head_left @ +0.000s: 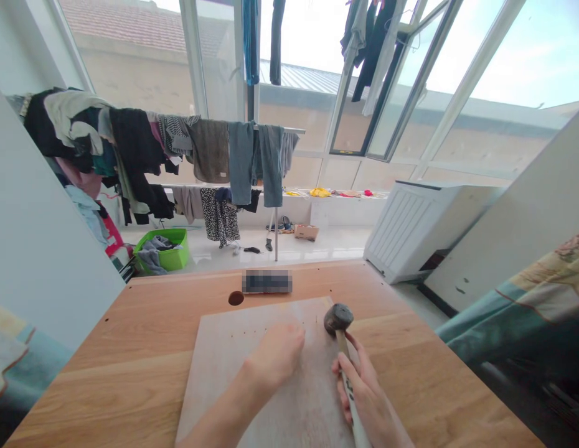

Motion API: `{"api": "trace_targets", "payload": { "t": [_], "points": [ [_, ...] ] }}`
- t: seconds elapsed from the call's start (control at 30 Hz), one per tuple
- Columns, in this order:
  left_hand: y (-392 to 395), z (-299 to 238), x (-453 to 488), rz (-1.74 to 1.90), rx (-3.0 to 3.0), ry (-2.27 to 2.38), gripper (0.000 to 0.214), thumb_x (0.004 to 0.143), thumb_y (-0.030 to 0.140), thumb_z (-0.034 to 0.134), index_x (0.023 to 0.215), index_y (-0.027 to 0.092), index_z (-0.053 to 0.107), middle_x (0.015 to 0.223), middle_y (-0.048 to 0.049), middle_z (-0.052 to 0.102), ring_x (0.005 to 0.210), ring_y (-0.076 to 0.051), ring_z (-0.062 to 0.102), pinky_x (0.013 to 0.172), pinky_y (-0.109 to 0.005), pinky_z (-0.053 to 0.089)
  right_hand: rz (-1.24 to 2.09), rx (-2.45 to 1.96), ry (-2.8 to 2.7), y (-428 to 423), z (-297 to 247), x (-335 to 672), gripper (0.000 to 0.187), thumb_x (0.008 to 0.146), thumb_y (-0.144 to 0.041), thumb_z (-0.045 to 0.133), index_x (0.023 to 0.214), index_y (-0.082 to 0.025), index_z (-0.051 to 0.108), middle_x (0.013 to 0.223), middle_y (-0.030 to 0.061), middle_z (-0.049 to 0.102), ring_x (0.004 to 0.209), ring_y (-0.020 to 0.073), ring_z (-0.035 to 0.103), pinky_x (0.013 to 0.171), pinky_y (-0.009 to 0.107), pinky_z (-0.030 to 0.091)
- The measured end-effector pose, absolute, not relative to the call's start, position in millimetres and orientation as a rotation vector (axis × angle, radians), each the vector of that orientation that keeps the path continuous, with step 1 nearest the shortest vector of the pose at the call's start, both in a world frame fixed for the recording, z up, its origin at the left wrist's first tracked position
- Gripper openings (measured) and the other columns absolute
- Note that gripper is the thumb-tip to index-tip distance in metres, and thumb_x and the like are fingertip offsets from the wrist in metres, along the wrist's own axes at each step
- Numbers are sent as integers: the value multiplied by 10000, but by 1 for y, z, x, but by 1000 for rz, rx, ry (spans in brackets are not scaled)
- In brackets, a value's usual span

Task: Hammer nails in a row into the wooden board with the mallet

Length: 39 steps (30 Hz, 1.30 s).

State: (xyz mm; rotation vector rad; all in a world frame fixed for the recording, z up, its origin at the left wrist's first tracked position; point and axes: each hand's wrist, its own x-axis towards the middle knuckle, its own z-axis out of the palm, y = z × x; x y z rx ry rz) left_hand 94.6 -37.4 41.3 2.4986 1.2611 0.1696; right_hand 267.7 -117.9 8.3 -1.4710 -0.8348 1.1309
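A pale wooden board (219, 373) lies on the wooden table, with several small nail-like pins (316, 320) standing in a row along its far part. Over the middle of that board is my left hand (279, 351), its fingers closed and pinched together near the row. Whatever they hold is hidden behind the hand. My right hand (362, 382) is wrapped round the light handle of a mallet (338, 318). The mallet's dark, thick head points up and away, just over the board's right edge.
A blurred dark rectangular object (267, 282) sits beyond the board, beside a round hole (236, 298) in the wooden table (131, 367). Past the far edge stand a laundry rack (276, 230) with clothes, a green basket (181, 254) and a white cabinet (424, 224). Curtains (518, 305) hang at right.
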Motion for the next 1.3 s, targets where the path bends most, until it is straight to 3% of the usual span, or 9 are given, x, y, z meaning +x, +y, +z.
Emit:
{"api": "trace_targets", "payload": {
  "t": [0.17, 0.33, 0.47, 0.93, 1.13, 1.3],
  "points": [
    [-34, 42, 102, 275, 2484, 1133, 169, 648, 30, 634, 673, 195, 666, 672, -75, 691, 682, -276, 690, 639, -322, 506, 1130, -1459, -848, -118, 6, 269, 675, 898, -547, 622, 1479, -303, 379, 764, -57, 596, 369, 82, 460, 274, 159, 364],
    [-3, 39, 96, 606, 2158, 997, 198, 683, 64, 629, 779, 194, 744, 783, -21, 724, 728, -179, 665, 673, -242, 486, 1141, -1437, -842, -117, 5, 267, 676, 897, -546, 621, 1479, -300, 380, 764, -48, 610, 361, 83, 459, 270, 164, 367],
    [12, 18, 98, 852, 1963, 1135, 195, 756, 71, 607, 831, 160, 763, 808, -37, 737, 774, -173, 675, 746, -245, 495, 1124, -1441, -827, -116, 4, 268, 720, 852, -577, 661, 1462, -295, 402, 738, -64, 605, 339, 82, 451, 252, 167, 352],
    [12, -8, 102, 875, 2014, 1132, 223, 789, 91, 625, 905, 177, 795, 845, -39, 768, 733, -170, 672, 758, -264, 518, 1093, -1451, -797, -118, 5, 265, 693, 855, -527, 680, 1459, -297, 431, 721, -56, 616, 330, 90, 448, 243, 174, 356],
    [9, -4, 101, 919, 2125, 1106, 192, 840, 109, 641, 873, 212, 800, 960, -63, 752, 950, -222, 647, 883, -316, 508, 1135, -1382, -770, -120, 5, 267, 740, 838, -548, 708, 1468, -283, 427, 749, -42, 650, 329, 86, 443, 242, 179, 361],
    [10, -5, 100, 895, 2117, 1115, 180, 854, 123, 660, 869, 221, 810, 1038, -62, 732, 988, -225, 637, 908, -333, 499, 1217, -1269, -788, -117, 14, 273, 772, 846, -561, 721, 1481, -226, 438, 855, 16, 721, 352, 64, 427, 269, 185, 383]
  ]
}}
